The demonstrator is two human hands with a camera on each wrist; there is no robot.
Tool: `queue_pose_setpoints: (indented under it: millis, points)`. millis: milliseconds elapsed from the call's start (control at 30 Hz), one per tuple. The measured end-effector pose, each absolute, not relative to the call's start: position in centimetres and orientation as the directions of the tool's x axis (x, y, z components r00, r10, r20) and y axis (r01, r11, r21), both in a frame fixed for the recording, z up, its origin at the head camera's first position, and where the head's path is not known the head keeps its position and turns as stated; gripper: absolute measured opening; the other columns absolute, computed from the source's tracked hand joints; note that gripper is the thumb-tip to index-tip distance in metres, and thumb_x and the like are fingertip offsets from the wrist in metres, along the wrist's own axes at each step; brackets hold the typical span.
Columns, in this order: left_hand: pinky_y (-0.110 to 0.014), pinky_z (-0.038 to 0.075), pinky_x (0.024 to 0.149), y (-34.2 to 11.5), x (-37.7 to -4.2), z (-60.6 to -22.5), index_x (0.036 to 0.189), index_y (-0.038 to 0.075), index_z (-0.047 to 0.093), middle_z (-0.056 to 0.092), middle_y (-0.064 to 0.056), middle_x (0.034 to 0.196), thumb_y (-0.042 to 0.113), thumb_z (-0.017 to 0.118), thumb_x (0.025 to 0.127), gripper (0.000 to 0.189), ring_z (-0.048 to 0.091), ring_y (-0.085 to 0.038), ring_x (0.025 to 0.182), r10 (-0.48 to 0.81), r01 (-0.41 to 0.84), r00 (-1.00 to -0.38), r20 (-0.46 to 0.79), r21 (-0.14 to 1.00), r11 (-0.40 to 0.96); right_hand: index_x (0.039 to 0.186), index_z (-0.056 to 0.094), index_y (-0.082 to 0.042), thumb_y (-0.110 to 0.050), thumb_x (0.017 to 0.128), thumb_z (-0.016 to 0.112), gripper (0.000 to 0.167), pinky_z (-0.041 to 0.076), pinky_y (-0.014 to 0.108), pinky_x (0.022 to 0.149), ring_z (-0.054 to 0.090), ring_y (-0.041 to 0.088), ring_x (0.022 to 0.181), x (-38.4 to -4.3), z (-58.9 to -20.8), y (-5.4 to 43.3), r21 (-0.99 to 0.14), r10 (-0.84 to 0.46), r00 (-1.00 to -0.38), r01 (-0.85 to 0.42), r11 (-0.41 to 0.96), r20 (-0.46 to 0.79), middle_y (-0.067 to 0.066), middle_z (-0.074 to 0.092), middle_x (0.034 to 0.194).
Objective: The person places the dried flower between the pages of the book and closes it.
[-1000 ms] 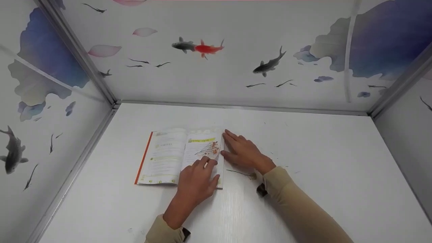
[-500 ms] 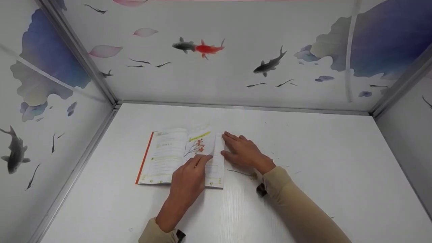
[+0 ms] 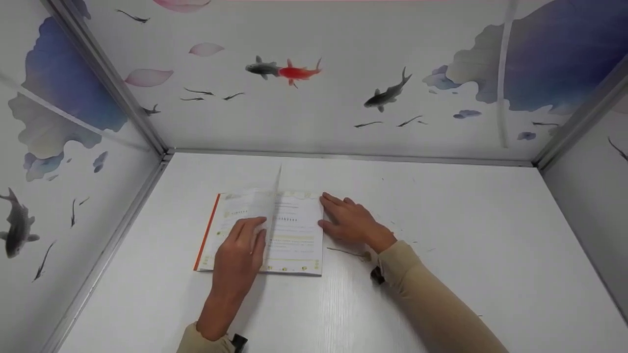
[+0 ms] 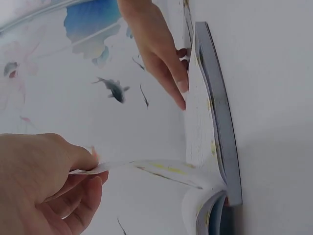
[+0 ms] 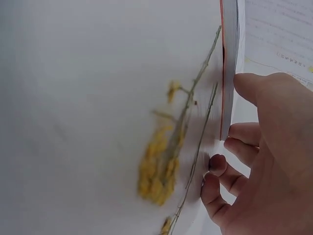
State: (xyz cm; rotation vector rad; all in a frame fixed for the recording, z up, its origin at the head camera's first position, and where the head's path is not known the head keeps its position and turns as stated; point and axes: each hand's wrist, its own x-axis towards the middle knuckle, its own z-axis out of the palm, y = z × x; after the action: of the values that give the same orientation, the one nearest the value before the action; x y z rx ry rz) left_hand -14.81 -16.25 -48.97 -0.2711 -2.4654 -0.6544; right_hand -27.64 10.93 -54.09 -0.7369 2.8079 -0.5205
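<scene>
An open book (image 3: 294, 245) with an orange cover edge lies on the white table. My left hand (image 3: 235, 257) pinches one of its pages (image 3: 275, 196) between thumb and fingers; the page stands nearly upright over the spine. In the left wrist view this page (image 4: 161, 170) stretches from the fingertips to the binding. At the book's right edge rests my right hand (image 3: 351, 220), fingers extended, with thumb and fingertips against the page block. Beside that hand lies a dried sprig (image 3: 349, 252), whose yellow blossoms (image 5: 159, 166) show in the right wrist view.
The white table (image 3: 466, 245) is bordered by a rear panel (image 3: 333, 113) and side panels printed with fish, petals and blue leaf shapes. A grey metal rail (image 3: 343, 158) runs along the table's back edge. Small dark bits are scattered right of the book.
My left hand has moved left, lifting the page with the red-flower picture from the right side to upright over the spine. A text page shows beneath. The right hand stays at the book's edge.
</scene>
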Motion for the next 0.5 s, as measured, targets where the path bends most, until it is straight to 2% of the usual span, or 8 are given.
queue_pose_setpoints:
  millis: [300, 500]
  points:
    - [-0.045, 0.066, 0.084, -19.7, -15.4, -50.2, 0.127, 0.001, 0.069, 0.068, -0.021, 0.122, -0.003, 0.075, 0.098, 0.030, 0.076, -0.035, 0.111, -0.084, 0.174, -0.865, 0.495, 0.452, 0.875, 0.173, 0.028, -0.017, -0.053, 0.112, 0.051, 0.075, 0.039, 0.060, 0.125, 0.040, 0.041, 0.159, -27.4, -54.0, 11.0, -0.394, -0.507, -0.858, -0.439, 0.807, -0.084, 0.001, 0.027, 0.181]
    - [-0.046, 0.065, 0.074, -21.5, -15.5, -51.8, 0.129, 0.001, 0.066, 0.063, -0.023, 0.127, -0.005, 0.068, 0.100, 0.030, 0.074, -0.034, 0.093, -0.132, 0.078, -0.905, 0.405, 0.463, 0.883, 0.174, 0.026, -0.019, -0.054, 0.112, 0.049, 0.074, 0.034, 0.062, 0.128, 0.034, 0.045, 0.162, -27.4, -54.1, 11.2, -0.406, -0.501, -0.859, -0.424, 0.810, -0.102, -0.002, 0.025, 0.182]
